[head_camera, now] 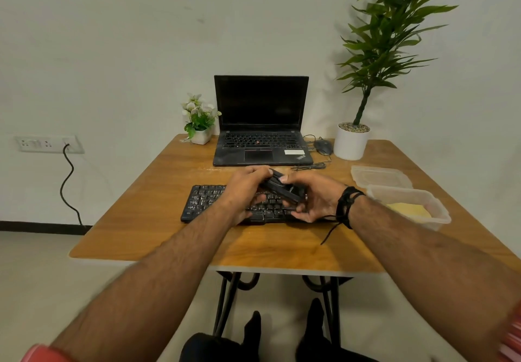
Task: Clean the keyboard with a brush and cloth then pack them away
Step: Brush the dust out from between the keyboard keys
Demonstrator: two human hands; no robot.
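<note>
A black keyboard (208, 201) lies flat in the middle of the wooden table (158, 220). Above its right half both hands hold a small black brush (282, 187), tilted from upper left to lower right. My left hand (244, 185) grips its upper end from the left. My right hand (313, 196) cups its lower end from the right, fingers curled under it. The hands hide the keyboard's right part. A yellow cloth (410, 210) lies inside a clear plastic box (439, 218) at the right.
An open black laptop (260, 124) stands behind the keyboard, with a mouse (323, 146) and loose cable to its right. A clear lid (379, 177) lies behind the box. A small flower pot (200, 135) and a tall potted plant (352, 143) stand at the back.
</note>
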